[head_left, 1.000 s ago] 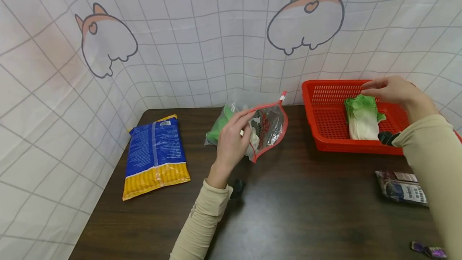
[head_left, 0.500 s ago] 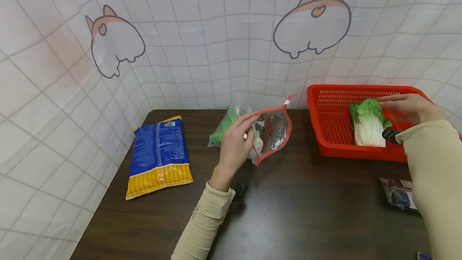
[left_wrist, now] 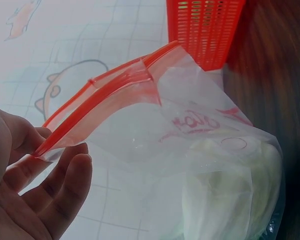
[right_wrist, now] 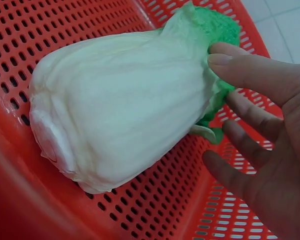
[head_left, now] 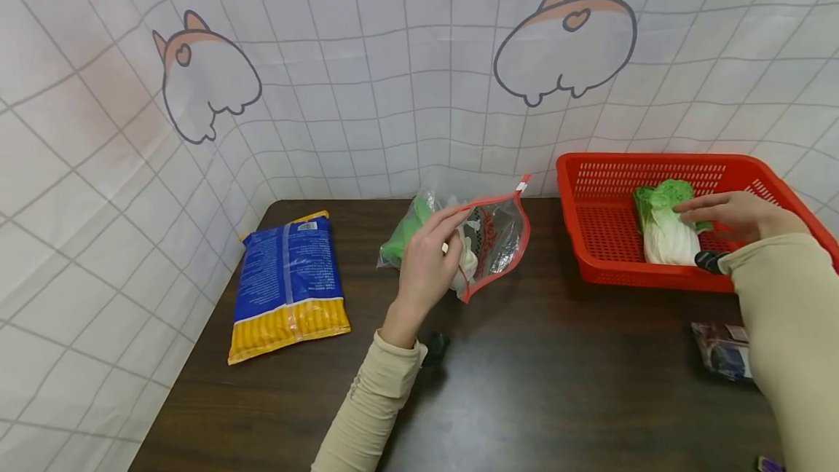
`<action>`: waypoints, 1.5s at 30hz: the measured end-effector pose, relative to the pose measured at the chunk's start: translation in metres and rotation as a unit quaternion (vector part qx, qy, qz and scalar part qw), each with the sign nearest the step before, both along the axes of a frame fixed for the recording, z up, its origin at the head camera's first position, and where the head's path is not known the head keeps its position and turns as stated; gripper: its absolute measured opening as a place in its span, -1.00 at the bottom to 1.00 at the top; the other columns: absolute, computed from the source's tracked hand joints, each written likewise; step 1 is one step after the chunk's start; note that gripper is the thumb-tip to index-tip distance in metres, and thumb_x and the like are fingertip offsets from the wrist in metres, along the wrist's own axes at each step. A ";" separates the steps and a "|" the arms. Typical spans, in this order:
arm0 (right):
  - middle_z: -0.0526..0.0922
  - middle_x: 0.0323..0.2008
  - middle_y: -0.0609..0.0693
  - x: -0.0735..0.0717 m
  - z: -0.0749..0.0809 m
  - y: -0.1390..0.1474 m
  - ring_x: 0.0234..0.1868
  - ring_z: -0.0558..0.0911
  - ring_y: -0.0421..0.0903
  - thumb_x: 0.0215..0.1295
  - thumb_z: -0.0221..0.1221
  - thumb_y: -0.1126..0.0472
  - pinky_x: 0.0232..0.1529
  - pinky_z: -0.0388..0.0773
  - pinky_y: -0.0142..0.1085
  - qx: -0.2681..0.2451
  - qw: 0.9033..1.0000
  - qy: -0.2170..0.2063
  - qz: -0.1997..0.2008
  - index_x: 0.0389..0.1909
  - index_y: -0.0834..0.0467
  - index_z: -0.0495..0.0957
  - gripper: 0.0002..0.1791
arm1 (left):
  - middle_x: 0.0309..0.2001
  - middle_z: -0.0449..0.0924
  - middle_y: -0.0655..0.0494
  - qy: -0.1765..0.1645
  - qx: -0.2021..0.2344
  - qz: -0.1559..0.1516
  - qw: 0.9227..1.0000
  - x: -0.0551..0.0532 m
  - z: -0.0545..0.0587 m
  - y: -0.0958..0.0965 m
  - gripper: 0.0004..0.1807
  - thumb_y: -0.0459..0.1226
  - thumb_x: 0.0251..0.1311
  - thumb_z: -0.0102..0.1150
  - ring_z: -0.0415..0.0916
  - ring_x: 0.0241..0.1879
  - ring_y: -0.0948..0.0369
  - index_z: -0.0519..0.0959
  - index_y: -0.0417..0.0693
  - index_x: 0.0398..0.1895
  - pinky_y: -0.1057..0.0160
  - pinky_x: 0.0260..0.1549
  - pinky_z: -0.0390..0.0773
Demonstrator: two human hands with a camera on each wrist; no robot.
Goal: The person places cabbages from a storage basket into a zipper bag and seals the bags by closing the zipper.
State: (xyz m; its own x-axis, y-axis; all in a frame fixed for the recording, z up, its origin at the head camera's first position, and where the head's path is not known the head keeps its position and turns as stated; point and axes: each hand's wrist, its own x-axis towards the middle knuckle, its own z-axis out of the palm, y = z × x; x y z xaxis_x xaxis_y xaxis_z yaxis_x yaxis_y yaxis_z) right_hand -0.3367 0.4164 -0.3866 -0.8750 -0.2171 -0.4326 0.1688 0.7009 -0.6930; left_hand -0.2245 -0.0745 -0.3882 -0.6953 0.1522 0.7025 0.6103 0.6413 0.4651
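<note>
My left hand (head_left: 427,261) pinches the red-edged rim of a clear zip bag (left_wrist: 135,125), whose mouth gapes toward the right in the head view. Inside the bag lies a pale, green-leaved vegetable (left_wrist: 225,185). Over on the right, a Chinese cabbage (right_wrist: 120,100) rests in a red plastic basket (head_left: 606,273), its white base toward the near side and its green leaves toward the back. My right hand (right_wrist: 270,130) is beside the leafy end with fingers spread, its thumb overlapping the leaves in the right wrist view.
A blue and yellow packet (head_left: 288,286) lies on the left of the dark wooden table (head_left: 524,384). In front of the basket is a dark plastic packet (head_left: 721,352), partly behind the right sleeve. A small purple wrapper (head_left: 770,465) shows at the bottom edge. A gridded curtain (head_left: 393,57) hangs behind.
My right hand has come down from above the basket to the side of the cabbage. The left hand keeps its pinch on the bag. The head view has shifted slightly.
</note>
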 end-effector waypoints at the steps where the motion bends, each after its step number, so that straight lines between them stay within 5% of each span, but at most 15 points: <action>1: -0.12 0.40 0.55 -0.001 -0.001 0.000 0.35 -0.11 0.54 0.42 0.09 -0.13 0.24 0.03 0.39 0.003 1.000 0.004 0.004 0.42 0.22 0.28 -0.29 | 0.10 0.59 0.04 0.000 0.000 0.001 1.000 0.000 0.000 0.000 -0.63 -0.47 0.32 -0.02 0.42 -0.48 0.25 0.64 -0.15 0.11 0.36 -0.57 0.33; 9: -0.10 0.42 0.52 -0.003 -0.006 -0.002 0.36 0.00 0.49 0.47 0.06 -0.04 0.23 0.08 0.38 -0.011 0.999 0.022 0.042 0.44 0.33 0.16 -0.28 | 0.10 0.59 0.04 -0.002 -0.001 0.004 1.000 0.000 0.000 0.001 -0.63 -0.46 0.32 -0.01 0.43 -0.46 0.27 0.64 -0.15 0.10 0.36 -0.54 0.36; 15: -0.12 0.42 0.53 0.000 -0.008 -0.008 0.31 0.08 0.49 0.41 0.11 -0.08 0.10 0.30 0.34 0.039 0.996 0.030 0.076 0.46 0.32 0.11 -0.20 | 0.11 0.59 0.03 -0.004 -0.003 0.003 1.000 0.001 0.000 0.001 -0.64 -0.46 0.32 -0.02 0.43 -0.46 0.26 0.63 -0.16 0.11 0.36 -0.55 0.35; 25: -0.07 0.39 0.55 0.004 -0.007 -0.001 0.31 0.07 0.51 0.49 0.03 0.13 0.19 0.15 0.38 0.006 0.994 0.031 0.102 0.46 0.28 0.15 -0.38 | 0.11 0.59 0.03 -0.009 -0.003 0.004 1.000 0.001 -0.001 0.000 -0.63 -0.46 0.32 -0.01 0.43 -0.45 0.26 0.63 -0.15 0.12 0.35 -0.54 0.35; 34: -0.21 0.38 0.59 -0.001 -0.006 -0.001 0.33 -0.09 0.56 0.51 -0.02 0.10 0.23 0.14 0.34 0.006 0.995 -0.024 0.098 0.45 0.44 -0.11 -0.26 | 0.11 0.59 0.04 -0.010 -0.003 0.005 1.000 0.000 -0.002 0.000 -0.63 -0.46 0.31 0.00 0.45 -0.42 0.26 0.63 -0.15 0.11 0.35 -0.52 0.38; 41: -0.46 0.40 0.55 -0.006 -0.003 -0.002 0.37 -0.24 0.59 0.56 -0.10 0.08 0.28 0.27 0.14 -0.019 0.988 -0.110 0.108 0.51 0.32 -0.31 -0.22 | 0.11 0.59 0.04 -0.012 -0.003 0.006 1.000 0.000 -0.001 -0.001 -0.63 -0.46 0.30 0.00 0.47 -0.41 0.25 0.63 -0.16 0.10 0.35 -0.52 0.38; 45: -0.58 0.36 0.57 -0.007 0.005 -0.006 0.33 -0.32 0.63 0.55 -0.10 0.03 0.28 0.16 0.27 0.016 0.982 -0.131 0.136 0.47 0.37 -0.43 -0.14 | 0.11 0.59 0.04 -0.011 -0.002 0.006 1.000 0.000 0.000 -0.002 -0.63 -0.45 0.30 -0.01 0.45 -0.43 0.25 0.63 -0.15 0.11 0.35 -0.54 0.36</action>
State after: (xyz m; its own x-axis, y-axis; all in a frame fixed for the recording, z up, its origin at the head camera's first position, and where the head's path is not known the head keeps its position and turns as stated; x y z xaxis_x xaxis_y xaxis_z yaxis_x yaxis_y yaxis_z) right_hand -0.3435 0.4101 -0.3813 -0.6435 -0.4106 -0.6460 0.1417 0.7655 -0.6277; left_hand -0.2243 -0.0761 -0.3887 -0.7120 0.1471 0.6866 0.5930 0.6498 0.4756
